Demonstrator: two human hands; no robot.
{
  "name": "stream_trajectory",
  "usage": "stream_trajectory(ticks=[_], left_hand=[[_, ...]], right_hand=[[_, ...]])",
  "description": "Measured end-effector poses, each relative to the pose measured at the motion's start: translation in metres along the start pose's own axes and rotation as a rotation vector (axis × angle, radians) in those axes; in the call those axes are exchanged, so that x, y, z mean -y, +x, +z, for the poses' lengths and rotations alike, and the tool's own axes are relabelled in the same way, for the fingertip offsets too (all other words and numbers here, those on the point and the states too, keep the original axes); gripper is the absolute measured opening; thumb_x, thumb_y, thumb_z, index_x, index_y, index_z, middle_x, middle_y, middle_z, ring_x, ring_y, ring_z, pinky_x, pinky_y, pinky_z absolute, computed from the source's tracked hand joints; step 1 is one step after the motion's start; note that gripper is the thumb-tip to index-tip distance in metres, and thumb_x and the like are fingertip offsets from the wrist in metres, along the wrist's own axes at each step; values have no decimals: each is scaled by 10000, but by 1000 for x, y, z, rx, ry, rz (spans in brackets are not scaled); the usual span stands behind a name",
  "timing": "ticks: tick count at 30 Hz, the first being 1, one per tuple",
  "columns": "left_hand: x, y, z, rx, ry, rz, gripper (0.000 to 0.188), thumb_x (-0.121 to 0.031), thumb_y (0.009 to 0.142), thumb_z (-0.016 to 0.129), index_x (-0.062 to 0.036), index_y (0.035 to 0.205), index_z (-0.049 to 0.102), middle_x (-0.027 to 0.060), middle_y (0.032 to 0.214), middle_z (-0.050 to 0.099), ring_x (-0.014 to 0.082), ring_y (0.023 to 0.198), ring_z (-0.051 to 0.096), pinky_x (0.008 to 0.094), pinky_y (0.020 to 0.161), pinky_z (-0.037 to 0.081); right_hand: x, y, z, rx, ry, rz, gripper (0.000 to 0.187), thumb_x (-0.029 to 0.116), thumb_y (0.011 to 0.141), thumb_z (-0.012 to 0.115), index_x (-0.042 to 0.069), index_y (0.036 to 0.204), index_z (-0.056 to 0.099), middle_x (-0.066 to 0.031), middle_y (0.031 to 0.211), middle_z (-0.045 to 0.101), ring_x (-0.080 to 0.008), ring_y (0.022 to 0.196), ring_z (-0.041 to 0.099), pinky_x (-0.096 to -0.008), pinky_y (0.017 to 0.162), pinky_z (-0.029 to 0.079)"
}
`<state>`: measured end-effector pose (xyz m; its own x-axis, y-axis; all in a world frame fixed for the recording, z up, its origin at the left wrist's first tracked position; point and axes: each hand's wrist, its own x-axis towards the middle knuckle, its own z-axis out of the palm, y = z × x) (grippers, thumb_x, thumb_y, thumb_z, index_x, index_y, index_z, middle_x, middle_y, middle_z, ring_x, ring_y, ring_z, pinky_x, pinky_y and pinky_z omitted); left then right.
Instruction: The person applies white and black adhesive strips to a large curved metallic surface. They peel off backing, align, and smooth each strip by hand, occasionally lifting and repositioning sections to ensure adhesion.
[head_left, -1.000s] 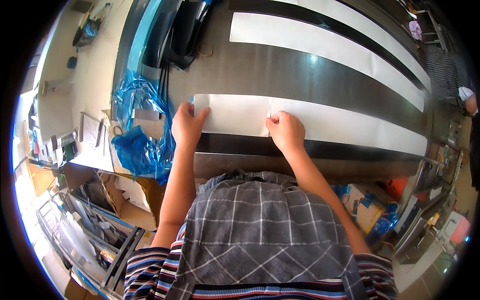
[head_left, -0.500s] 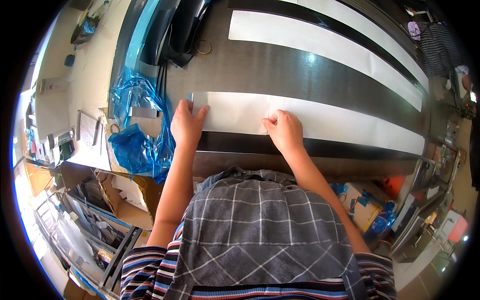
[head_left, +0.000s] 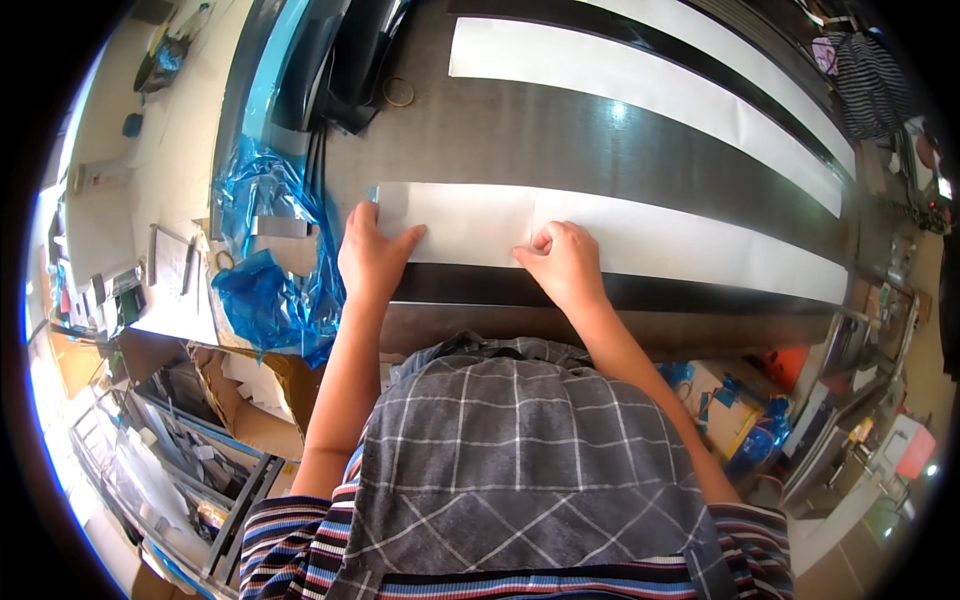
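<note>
A long white strip (head_left: 690, 245) lies across the grey metal table in front of me, with a crease or seam crossing it. My left hand (head_left: 375, 252) is at the strip's left end, its fingers by the end edge and its thumb stretched out over the white surface. A bit of blue film (head_left: 374, 193) shows at that corner. Just by the seam, my right hand (head_left: 566, 262) rests on the strip, fingers bent and thumb tip a little apart from them; nothing shows between them. Along the strip's near side runs a black band (head_left: 470, 284).
Farther back lie two more white strips (head_left: 600, 75) with black edges. Crumpled blue film (head_left: 275, 290) and dark sheets (head_left: 350, 70) are at the left, near a ring (head_left: 398, 92). An open cardboard box (head_left: 262, 415) stands below the table's left side.
My right thumb has moved away from the bent forefinger, where the two were pinched together at the seam. My left thumb has shifted slightly right and down. The view has shifted slightly.
</note>
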<state>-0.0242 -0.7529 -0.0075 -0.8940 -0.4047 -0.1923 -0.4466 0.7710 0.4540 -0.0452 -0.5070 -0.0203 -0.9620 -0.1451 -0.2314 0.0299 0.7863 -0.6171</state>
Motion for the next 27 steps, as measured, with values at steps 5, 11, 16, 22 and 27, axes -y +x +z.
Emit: stream_trajectory(ticks=[5,11,16,22,27], left_hand=[[-12,-5,-8,39,-68,-34,562,-281,689,796,5,1085,517,204,980,650,342,892,642,386,801,502],[-8,-2,-12,98,-440,13,512,-138,702,778,20,1093,487,245,957,648,370,888,650,386,781,515],[-1,0,7,60,-280,64,518,-118,724,748,19,1127,453,284,945,634,437,901,628,426,787,505],[-2,-6,11,6,-275,88,539,-120,726,746,17,1145,437,293,959,630,453,916,618,439,798,500],[4,-7,16,16,-267,14,575,-141,711,772,4,1165,451,242,1032,636,388,963,630,403,816,498]], right_hand=[[-3,-2,-2,31,116,32,168,139,670,742,17,654,627,-145,699,638,-332,731,612,-421,703,491],[-9,0,-3,75,202,89,123,116,694,703,9,680,643,-160,729,651,-330,754,624,-420,719,499],[-8,0,2,22,111,12,177,136,683,722,15,638,601,-148,694,626,-332,723,604,-428,692,481],[9,-1,5,-70,-102,-40,329,252,655,794,40,596,549,-108,637,581,-320,679,571,-445,651,438],[17,-3,2,-29,-233,-37,314,282,693,775,49,737,568,-105,773,596,-301,778,570,-442,683,427]])
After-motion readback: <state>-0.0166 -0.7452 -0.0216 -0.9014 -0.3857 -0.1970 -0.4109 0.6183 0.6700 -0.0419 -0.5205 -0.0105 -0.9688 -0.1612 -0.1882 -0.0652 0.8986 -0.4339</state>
